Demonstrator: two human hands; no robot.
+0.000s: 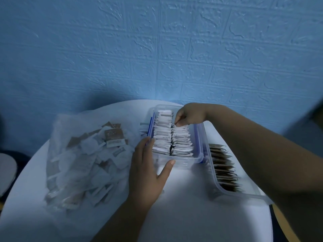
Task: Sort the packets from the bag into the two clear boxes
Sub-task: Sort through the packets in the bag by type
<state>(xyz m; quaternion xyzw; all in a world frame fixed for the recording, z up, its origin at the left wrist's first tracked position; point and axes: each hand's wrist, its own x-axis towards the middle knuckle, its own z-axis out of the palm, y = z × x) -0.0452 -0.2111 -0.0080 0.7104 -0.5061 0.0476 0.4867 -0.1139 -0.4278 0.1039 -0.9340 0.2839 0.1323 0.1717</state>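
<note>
clear plastic bag of mixed packets (83, 163), left on white worktop (183, 206). left hand (146, 173), fingers flat, steadies clear blue-clipped box (183, 163); right hand (187, 116) pinches white packet (177, 124) into its rows. clear box of brown packets (244, 196) far right; next likely calls for another pick from bag.

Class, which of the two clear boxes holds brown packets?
The right box, partly under the right forearm. The middle box, touched by the left hand, holds white packets.

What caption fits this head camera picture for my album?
Sorting time: the right hand pinches a white packet in the clear box, the left hand steadies it.
</note>
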